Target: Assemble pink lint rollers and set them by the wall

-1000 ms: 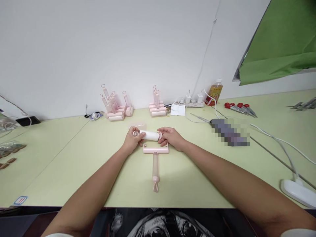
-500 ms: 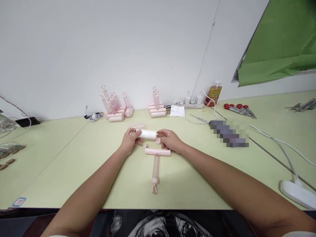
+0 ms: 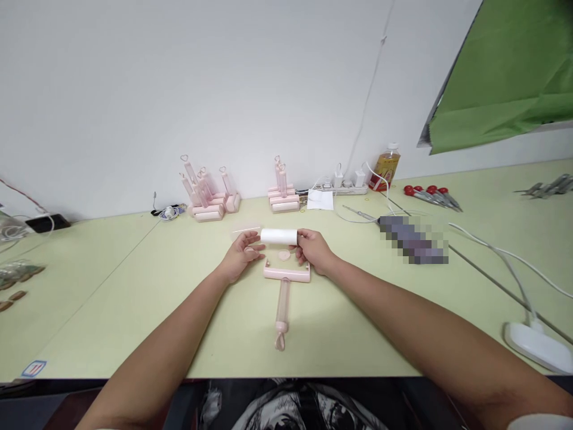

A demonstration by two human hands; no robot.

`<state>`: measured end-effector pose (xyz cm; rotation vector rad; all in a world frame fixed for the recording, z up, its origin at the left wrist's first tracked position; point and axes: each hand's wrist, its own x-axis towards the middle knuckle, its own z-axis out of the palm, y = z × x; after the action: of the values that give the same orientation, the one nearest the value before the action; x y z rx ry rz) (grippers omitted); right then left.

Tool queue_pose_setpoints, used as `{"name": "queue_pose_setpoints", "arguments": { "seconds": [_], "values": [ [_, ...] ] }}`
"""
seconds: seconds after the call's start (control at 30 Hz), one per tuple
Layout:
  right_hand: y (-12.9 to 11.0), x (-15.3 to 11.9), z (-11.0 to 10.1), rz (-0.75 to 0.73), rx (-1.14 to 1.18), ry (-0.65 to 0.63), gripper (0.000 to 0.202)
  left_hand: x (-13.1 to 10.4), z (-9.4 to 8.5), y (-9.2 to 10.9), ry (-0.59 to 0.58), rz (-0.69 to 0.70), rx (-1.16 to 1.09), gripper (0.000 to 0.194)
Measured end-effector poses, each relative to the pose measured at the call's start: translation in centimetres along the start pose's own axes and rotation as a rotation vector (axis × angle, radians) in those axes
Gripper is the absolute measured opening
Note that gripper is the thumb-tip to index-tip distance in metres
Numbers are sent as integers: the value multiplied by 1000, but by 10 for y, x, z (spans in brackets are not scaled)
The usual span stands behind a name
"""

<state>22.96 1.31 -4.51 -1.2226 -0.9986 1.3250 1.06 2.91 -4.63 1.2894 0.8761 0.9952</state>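
My right hand grips the right end of a white lint roller refill, held level above the table. Close to its other end, my left hand has its fingers curled around a small pale pink round cap, partly hidden by the thumb. A similar pink disc lies flat below the refill. Nearer me rests a pink lint roller frame with a clear-pink handle that ends in a loop. Behind my left fingers lies a clear pinkish cover, partly covered.
Assembled pink lint rollers stand by the wall in a left group and a right group. Further right are a power strip, a bottle, red-handled screwdrivers and a pixelated item. White cables cross the right side.
The refill has shifted right and up, out of my left hand and into my right. My left hand now holds a small cap. The disc on the table shows fully.
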Motion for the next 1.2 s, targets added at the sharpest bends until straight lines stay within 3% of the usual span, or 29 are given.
{"name": "queue_pose_setpoints", "arguments": {
  "seconds": [0.23, 0.43, 0.53, 0.77, 0.87, 1.03, 1.13, 1.2],
  "values": [
    [2, 8, -5, 25, 98, 20, 14, 6, -3, -10, -29, 127, 322, 40],
    [-1, 4, -3, 35, 125, -15, 14, 3, -2, -5, 52, 225, 685, 33],
    [-3, 1, -1, 37, 119, -48, 16, 1, 0, 0, 125, 260, 653, 29],
    [-1, -3, 0, -10, 16, -152, 28, 0, 8, 6, 125, 297, 445, 30],
    [2, -2, -1, -8, 9, -146, 29, 4, -2, 16, 271, 380, 361, 32],
    [2, -2, -1, -9, -26, -156, 23, 7, -50, 41, 783, 717, 399, 24],
    [1, -4, 0, -4, -47, -162, 21, 9, -77, 42, 962, 677, 679, 15],
    [1, -5, 0, -10, -53, -164, 21, 12, -86, 36, 986, 587, 806, 11]
  ]
}}
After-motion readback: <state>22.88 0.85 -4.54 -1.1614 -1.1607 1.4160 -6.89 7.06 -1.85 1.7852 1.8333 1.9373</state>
